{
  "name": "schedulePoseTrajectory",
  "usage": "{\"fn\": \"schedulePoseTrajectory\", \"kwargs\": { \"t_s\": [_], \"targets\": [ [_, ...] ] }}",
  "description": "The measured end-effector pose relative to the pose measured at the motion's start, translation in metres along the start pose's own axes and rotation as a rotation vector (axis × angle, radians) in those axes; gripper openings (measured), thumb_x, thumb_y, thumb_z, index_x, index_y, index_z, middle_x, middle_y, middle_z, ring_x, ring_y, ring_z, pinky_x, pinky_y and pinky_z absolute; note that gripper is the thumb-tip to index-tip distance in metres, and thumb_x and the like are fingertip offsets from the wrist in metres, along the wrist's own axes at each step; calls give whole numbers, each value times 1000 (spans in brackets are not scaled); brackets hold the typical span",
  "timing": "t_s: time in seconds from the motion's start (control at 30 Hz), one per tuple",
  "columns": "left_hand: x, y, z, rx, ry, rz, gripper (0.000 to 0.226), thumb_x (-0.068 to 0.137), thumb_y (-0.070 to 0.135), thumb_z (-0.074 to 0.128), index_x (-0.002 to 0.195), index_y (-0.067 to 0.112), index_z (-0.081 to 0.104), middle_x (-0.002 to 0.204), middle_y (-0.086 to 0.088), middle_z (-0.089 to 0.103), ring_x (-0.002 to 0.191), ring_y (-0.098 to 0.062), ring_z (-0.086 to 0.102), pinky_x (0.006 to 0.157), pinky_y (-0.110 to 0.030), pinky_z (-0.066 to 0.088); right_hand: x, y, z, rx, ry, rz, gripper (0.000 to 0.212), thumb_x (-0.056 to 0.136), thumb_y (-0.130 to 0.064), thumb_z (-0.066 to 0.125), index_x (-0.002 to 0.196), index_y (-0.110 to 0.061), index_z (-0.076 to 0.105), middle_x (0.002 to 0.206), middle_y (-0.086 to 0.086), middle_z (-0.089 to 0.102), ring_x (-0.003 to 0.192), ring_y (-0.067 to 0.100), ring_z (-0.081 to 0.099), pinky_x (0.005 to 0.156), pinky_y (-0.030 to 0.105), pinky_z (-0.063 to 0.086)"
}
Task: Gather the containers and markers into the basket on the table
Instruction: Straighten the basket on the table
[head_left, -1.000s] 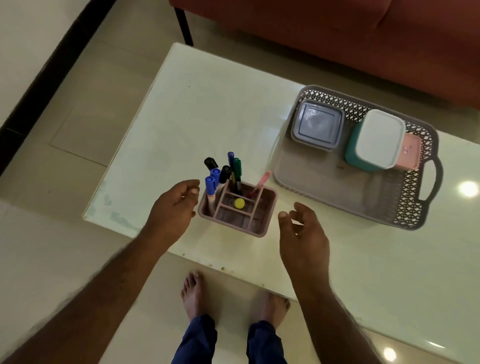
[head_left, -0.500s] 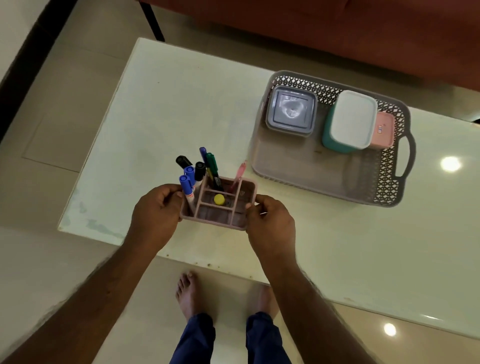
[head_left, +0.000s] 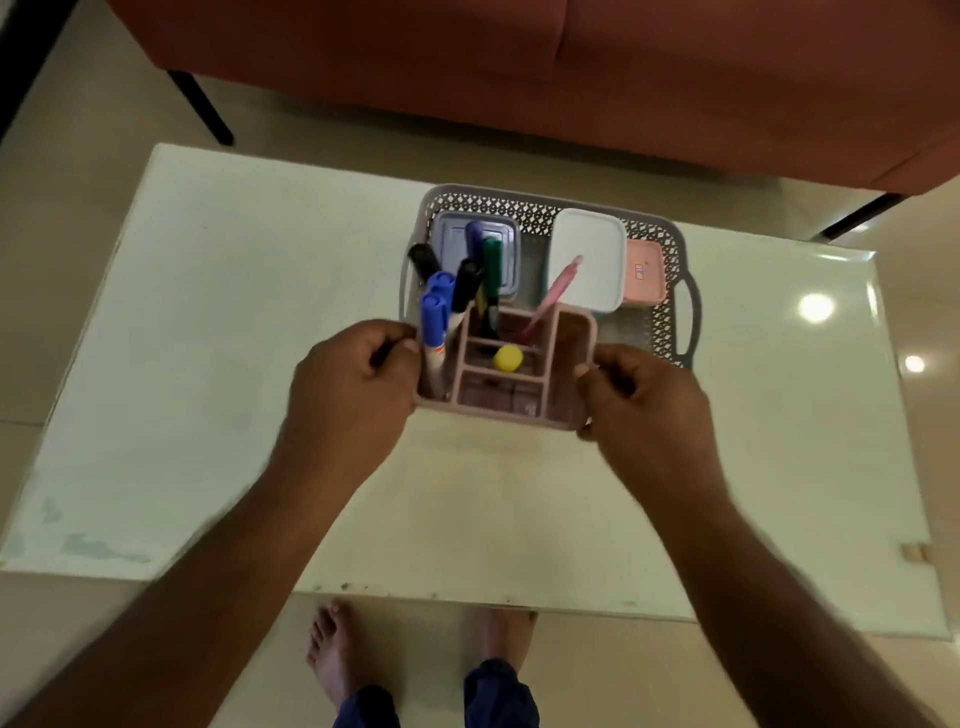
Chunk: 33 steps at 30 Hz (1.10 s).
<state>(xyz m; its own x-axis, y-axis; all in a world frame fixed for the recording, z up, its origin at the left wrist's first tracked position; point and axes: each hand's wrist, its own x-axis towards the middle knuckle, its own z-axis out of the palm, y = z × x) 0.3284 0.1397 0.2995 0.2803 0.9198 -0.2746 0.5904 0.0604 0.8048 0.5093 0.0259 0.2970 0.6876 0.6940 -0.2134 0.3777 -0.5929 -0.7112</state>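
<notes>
A pink divided organiser (head_left: 566, 395) hangs lifted in front of the grey lattice basket (head_left: 675, 291), its far end over the basket's near rim. My left hand (head_left: 353, 374) grips its left side and my right hand (head_left: 639, 395) grips its right side. Several markers (head_left: 457, 296) stand in its left compartments, blue, black and green caps up. A pink pen (head_left: 556, 291) leans in the middle, and a yellow cap (head_left: 507, 358) sits lower down. In the basket lie a grey-lidded container (head_left: 452, 234), a white-lidded teal container (head_left: 592, 244) and a small pink container (head_left: 644, 270).
The basket stands on a pale glossy table (head_left: 208, 364), with ceiling lights reflected at its right end. A red sofa (head_left: 519, 67) on black legs runs behind the table. My bare feet (head_left: 332, 654) show on the tiled floor below the table's near edge.
Both hands closed on the organiser's sides and lifted it off the table toward the basket. The view has shifted so the basket now sits centred.
</notes>
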Motion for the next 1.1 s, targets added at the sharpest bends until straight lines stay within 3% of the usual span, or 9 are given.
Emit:
{"fn": "schedulePoseTrajectory", "kwargs": {
  "t_s": [0.1,0.23,0.3,0.43,0.67,0.87,1.0,1.1],
  "targets": [
    [30,15,29,39,-70,66,18,96,24,54,100,27,71,78,3,71,71,-23,69,73,-43,58,28,15,-16,-1,16,25,18,86,-32,55,90,-24,72,74,-1,73,68,25,71,70,46,59],
    [58,18,61,164,-128,112,21,98,23,52,105,22,71,82,5,68,70,-14,62,66,-29,51,58,38,-17,-18,2,83,18,91,-22,58,91,-22,75,78,-3,74,71,25,72,72,46,60],
    [66,15,70,216,-146,110,21,98,23,52,105,19,71,86,1,68,74,-17,62,67,-28,48,70,47,-13,-52,-16,80,18,90,-22,57,92,-21,75,77,-3,74,71,24,71,73,44,60],
    [74,5,81,307,-168,77,21,96,23,54,101,15,72,87,-5,70,80,-25,64,75,-37,55,82,56,-4,-112,-72,60,19,91,-20,57,96,-20,75,81,-1,73,73,22,70,74,41,60],
    [77,-7,92,323,-185,65,21,94,25,54,101,22,73,82,-1,70,76,-23,65,78,-45,57,91,71,5,-168,-105,75,18,92,-23,56,94,-21,73,82,0,73,74,23,70,72,39,59],
    [76,-11,94,310,-191,65,20,94,25,53,95,19,72,79,-2,70,75,-25,65,76,-47,57,91,74,4,-169,-125,69,20,95,-25,56,92,-18,74,77,0,71,72,19,70,61,25,52],
    [73,-13,84,364,-113,85,21,95,26,55,105,18,71,93,-3,72,84,-24,66,77,-34,54,89,78,-5,-100,-61,103,23,92,-31,58,98,-15,73,86,5,73,79,27,71,77,45,59],
    [77,-13,67,364,40,149,23,92,26,59,110,21,71,103,-2,73,93,-23,66,80,-28,48,85,75,-24,-232,67,39,27,92,-31,60,112,-18,72,102,6,74,93,29,69,87,32,52]
  ]
}}
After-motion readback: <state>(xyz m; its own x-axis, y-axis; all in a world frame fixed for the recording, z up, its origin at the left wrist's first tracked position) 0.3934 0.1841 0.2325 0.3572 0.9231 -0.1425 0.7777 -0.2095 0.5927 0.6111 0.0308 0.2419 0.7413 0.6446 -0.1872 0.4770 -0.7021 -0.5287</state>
